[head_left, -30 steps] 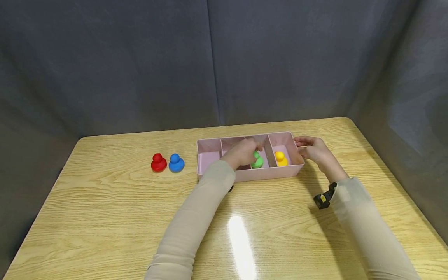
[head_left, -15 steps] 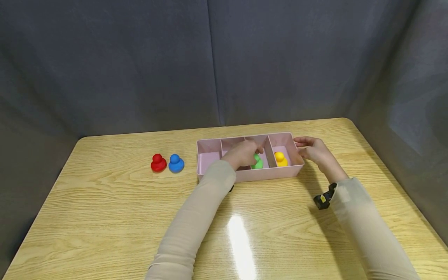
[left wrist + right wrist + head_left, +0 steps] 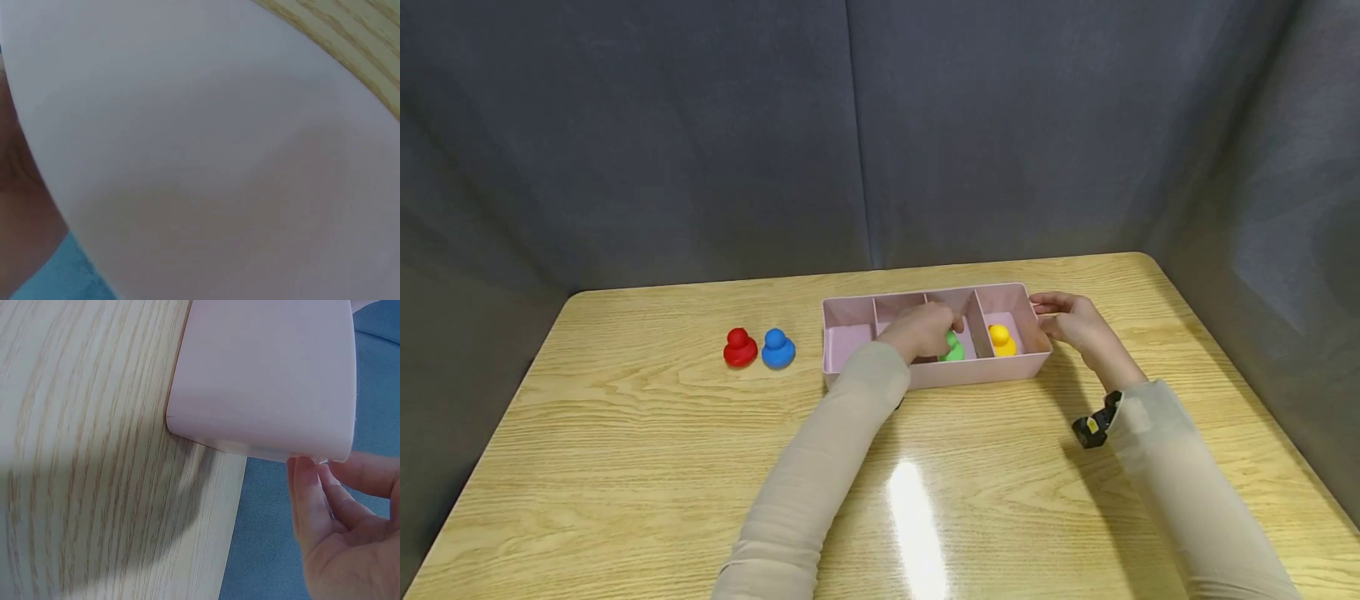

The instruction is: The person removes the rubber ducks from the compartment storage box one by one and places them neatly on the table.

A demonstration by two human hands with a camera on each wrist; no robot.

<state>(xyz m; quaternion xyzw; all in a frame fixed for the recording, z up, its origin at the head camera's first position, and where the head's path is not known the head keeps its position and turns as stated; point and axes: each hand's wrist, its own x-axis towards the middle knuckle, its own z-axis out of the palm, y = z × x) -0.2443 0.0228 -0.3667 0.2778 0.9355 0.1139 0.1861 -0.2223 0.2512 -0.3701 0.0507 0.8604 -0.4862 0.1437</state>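
A pink box with compartments (image 3: 970, 375) stands on the table. My left hand (image 3: 921, 328) reaches into it from the front, fingers curled over a green toy duck (image 3: 953, 348) in the third compartment from the left; its thumb is hidden. In the left wrist view the box's outer wall (image 3: 206, 150) covers most of the hand. My right hand (image 3: 1075, 321) grips the box's right end at the rim, thumb and fingers on the end wall, as the right wrist view also shows. A yellow toy duck (image 3: 1002, 342) sits in the rightmost compartment.
A red toy duck (image 3: 741, 348) and a blue toy duck (image 3: 778, 350) stand side by side on the wooden table (image 3: 640, 467), left of the box. Dark grey curtains (image 3: 715, 150) hang behind the table and at its sides.
Almost nothing differs. My left hand stays over the green toy duck with only a slight shift, and my right hand keeps its place on the box's end.
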